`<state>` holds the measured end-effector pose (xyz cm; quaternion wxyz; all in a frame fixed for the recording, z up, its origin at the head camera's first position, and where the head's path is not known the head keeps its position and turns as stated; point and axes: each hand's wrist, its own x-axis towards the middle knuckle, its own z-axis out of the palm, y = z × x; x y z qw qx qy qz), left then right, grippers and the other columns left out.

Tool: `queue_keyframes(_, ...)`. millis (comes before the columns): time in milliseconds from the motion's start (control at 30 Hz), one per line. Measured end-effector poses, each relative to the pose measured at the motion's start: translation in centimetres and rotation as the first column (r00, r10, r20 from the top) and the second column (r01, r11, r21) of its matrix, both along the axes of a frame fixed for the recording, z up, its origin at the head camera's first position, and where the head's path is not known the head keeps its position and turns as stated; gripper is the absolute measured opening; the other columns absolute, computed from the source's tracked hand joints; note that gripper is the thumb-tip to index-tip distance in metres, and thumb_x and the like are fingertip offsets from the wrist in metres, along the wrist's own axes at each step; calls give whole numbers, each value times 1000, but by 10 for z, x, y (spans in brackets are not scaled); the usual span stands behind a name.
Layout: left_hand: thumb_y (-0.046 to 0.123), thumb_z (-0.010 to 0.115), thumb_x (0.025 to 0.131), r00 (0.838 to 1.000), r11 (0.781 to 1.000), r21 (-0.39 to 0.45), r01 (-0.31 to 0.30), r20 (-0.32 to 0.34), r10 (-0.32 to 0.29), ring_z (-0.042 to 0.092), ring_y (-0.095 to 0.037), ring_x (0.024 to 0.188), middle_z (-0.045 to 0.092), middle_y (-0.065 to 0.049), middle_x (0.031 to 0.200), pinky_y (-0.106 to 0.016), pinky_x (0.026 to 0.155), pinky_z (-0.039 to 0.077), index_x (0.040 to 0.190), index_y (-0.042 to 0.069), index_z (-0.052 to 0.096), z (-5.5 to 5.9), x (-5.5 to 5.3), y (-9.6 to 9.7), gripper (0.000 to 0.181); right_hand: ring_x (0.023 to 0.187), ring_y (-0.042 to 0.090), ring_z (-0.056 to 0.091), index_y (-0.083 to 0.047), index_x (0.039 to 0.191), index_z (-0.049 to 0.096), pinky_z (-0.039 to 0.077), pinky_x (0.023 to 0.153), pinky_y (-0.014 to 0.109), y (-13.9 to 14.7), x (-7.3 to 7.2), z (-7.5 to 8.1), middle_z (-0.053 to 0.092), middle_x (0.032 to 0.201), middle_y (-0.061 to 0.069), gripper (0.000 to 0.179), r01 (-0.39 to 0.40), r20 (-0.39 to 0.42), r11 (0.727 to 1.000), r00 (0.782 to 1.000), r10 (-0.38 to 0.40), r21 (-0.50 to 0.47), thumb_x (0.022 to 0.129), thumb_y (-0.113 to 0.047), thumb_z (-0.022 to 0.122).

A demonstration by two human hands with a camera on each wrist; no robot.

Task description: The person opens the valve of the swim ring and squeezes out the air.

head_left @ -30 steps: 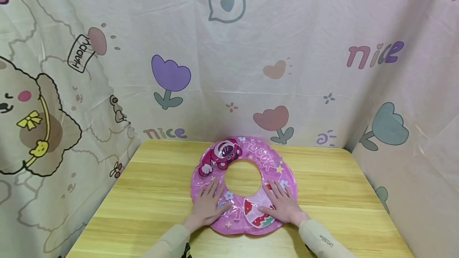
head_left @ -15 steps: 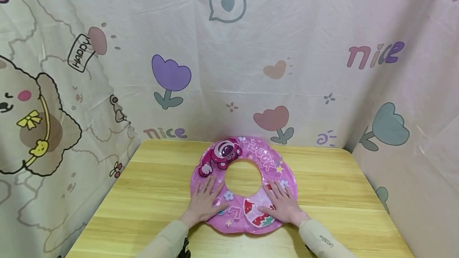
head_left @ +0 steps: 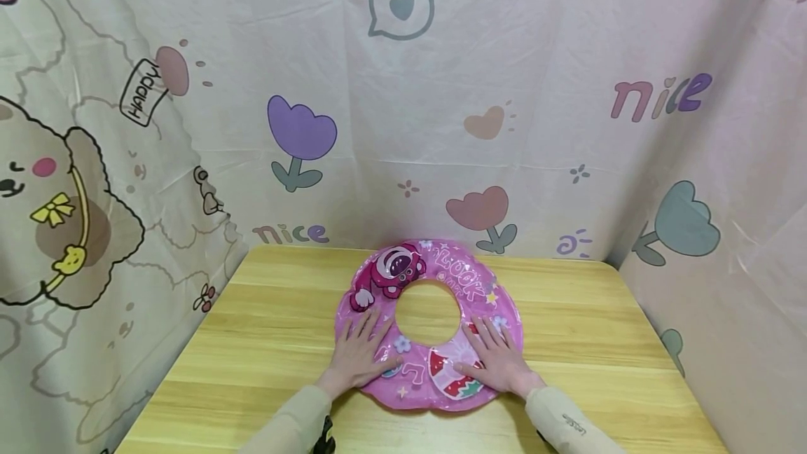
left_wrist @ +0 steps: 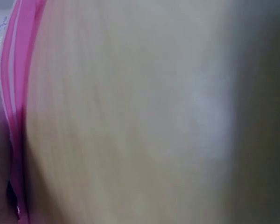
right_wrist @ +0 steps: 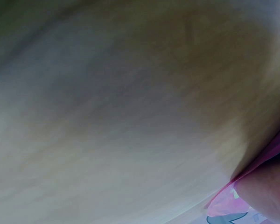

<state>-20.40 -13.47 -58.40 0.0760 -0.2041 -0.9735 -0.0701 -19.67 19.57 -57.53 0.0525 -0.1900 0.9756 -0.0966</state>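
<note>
A pink inflatable swim ring (head_left: 372, 282) printed with a bear, flowers and a strawberry slice lies on the wooden table. My left hand (head_left: 358, 357) rests on its left side, fingers spread, palm down. On the lower right side my right hand (head_left: 498, 361) lies flat with the thumb pointing inward over the strawberry print. In the left wrist view the ring's pink edge (left_wrist: 19, 70) runs down the left beside part of the hand. The right wrist view shows a corner of the pink vinyl (right_wrist: 228, 203) next to a piece of the right hand.
The light wood table (head_left: 265, 342) extends around the ring on all sides. Behind it hangs a printed curtain (head_left: 378, 90), with more printed cloth at the left (head_left: 94, 230) and right. The ring's far edge reaches the table's back edge.
My left hand has shifted slightly left and up on the ring, uncovering more of the print near its thumb. The right hand and the ring stay in place.
</note>
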Motion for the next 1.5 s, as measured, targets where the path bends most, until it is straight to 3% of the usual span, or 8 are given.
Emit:
queue_keyframes(200,80,53,83,999,998,-50,24,-32,-25,34,-37,150,39,-14,161,-60,123,25,154,18,42,0,-6,-3,96,158,37,11,-17,160,26,5,128,60,0,0,0,14,170,12,89,-3,7,1000,1000,3,9,94,-73,45)
queue_keyframes(367,80,52,83,999,999,-10,32,12,-32,27,-38,153,34,-15,164,-61,125,20,158,19,35,-1,-7,-4,98,158,38,13,-17,160,27,6,128,60,0,1,-1,16,170,13,89,-9,-7,1000,1000,9,3,93,-73,45)
queue_keyframes(600,77,55,83,998,997,44,65,-24,-64,30,-42,151,30,-20,164,-64,122,24,157,15,35,-2,-8,-3,99,156,42,18,-12,157,34,9,126,64,1,1,-3,22,168,16,89,-20,-49,998,999,17,-55,92,-70,51)
queue_keyframes(767,78,54,84,999,999,28,43,25,-43,23,-39,155,23,-17,168,-63,124,19,160,20,29,-3,-9,-3,99,158,37,13,-17,159,29,7,127,61,2,-1,-5,17,170,12,90,-3,-33,1000,999,2,-31,92,-73,48)
queue_keyframes(967,78,53,84,997,999,8,31,66,-31,21,-38,156,21,-16,169,-63,125,18,161,21,27,2,-8,-2,99,156,41,16,-14,159,30,8,126,64,3,-1,-6,19,169,15,91,-13,-44,998,999,11,-55,92,-72,51)
queue_keyframes(1500,79,50,85,995,1000,3,10,101,-10,18,-36,157,19,-14,170,-61,126,14,161,23,25,2,-8,-1,97,158,37,10,-18,161,25,5,127,61,0,0,0,14,171,12,90,3,0,1000,1000,-3,-5,93,-73,46)
